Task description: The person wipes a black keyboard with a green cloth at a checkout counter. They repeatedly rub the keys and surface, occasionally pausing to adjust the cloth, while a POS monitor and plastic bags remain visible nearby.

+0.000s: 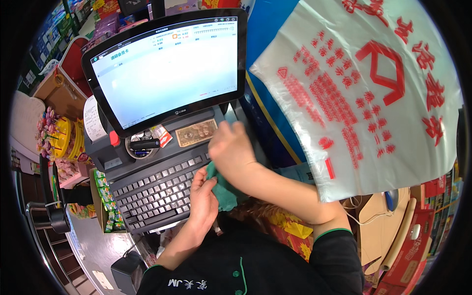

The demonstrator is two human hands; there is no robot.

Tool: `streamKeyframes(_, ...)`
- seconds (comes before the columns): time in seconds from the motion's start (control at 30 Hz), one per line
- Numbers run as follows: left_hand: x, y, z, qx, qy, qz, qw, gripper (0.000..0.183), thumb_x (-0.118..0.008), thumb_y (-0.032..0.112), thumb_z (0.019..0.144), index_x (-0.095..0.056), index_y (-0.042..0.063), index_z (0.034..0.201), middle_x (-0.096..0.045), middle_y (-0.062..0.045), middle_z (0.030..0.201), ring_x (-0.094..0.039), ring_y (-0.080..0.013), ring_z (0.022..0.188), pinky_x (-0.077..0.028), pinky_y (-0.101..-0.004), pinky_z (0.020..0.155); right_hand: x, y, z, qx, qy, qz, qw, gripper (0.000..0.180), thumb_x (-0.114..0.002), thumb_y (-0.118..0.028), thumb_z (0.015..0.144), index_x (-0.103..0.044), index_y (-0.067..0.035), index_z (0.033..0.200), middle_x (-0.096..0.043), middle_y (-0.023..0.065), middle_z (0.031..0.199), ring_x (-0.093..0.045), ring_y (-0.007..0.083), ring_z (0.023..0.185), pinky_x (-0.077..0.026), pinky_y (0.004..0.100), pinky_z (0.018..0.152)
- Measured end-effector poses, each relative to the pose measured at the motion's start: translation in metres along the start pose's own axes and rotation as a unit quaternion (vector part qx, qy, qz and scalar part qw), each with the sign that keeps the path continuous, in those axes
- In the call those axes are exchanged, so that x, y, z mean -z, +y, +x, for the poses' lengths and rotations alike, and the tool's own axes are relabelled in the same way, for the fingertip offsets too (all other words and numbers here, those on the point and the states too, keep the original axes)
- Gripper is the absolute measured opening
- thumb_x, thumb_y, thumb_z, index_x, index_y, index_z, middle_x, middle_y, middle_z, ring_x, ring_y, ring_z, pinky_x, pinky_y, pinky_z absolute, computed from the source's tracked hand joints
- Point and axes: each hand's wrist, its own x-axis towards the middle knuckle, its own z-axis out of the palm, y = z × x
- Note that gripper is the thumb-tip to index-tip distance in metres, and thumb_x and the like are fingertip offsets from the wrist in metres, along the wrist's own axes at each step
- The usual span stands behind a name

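A crumpled green cloth (pixel 225 193) hangs over the right edge of the black keyboard (pixel 158 191), and my left hand (pixel 204 199) pinches it between thumb and fingers. Just above and to the right, my right hand (pixel 232 147) is blurred; its fingers bend downward and whether they hold anything cannot be told. Beside that hand a worn banknote (pixel 196 133) lies flat on the ledge below the lit monitor (pixel 166 73). Left of the note, a round container (pixel 128 149) holds coins, a black cylindrical object (pixel 144 144) and a blue item.
A large white plastic bag (pixel 332 96) with red print hangs at the right, close to my right forearm. A receipt printer (pixel 110 147) with paper stands left of the monitor. Lollipops on a yellow stand (pixel 66 138) and a box of green packets (pixel 96 206) are farther left.
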Motion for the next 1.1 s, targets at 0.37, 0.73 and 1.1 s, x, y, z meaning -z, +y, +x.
streamKeyframes(0.37, -0.009, -0.02, -0.017, 0.116, -0.132, 0.123, 0.977, 0.027, -0.052, -0.003, 0.093, -0.057, 0.0, 0.12, -0.064, -0.006, 0.103, -0.061, -0.0106, 0.09, -0.05, -0.0252, 0.082, -0.036, 0.034, -0.121, -0.32, 0.102, 0.435, 0.835, 0.006, -0.069, -0.009, 0.079, -0.064, -0.007, 0.079, -0.06, 0.0031, 0.079, -0.055, 0.0242, 0.086, -0.036, 0.0364, 0.081)
streamKeyframes(0.73, -0.012, -0.004, -0.009, 0.096, -0.056, 0.204, 0.973, 0.014, -0.055, 0.006, 0.096, -0.062, 0.002, 0.108, -0.06, 0.001, 0.088, -0.054, -0.0051, 0.079, -0.044, -0.0197, 0.071, -0.076, 0.045, -0.122, -0.256, 0.095, 0.676, 0.685, 0.008, -0.066, 0.005, 0.079, -0.061, -0.002, 0.08, -0.063, 0.0062, 0.083, -0.059, 0.0185, 0.082, -0.044, 0.0273, 0.079)
streamKeyframes(1.1, -0.039, 0.002, 0.016, -0.102, -0.034, 0.654, 0.749, 0.047, -0.064, 0.015, 0.09, -0.053, 0.007, 0.135, -0.058, -0.015, 0.062, -0.06, -0.0324, 0.053, -0.048, -0.0395, 0.054, -0.09, 0.036, -0.103, -0.328, 0.165, 0.705, 0.607, 0.007, -0.063, 0.007, 0.085, -0.06, 0.001, 0.086, -0.059, 0.0051, 0.087, -0.056, 0.0127, 0.081, -0.045, 0.0255, 0.076)
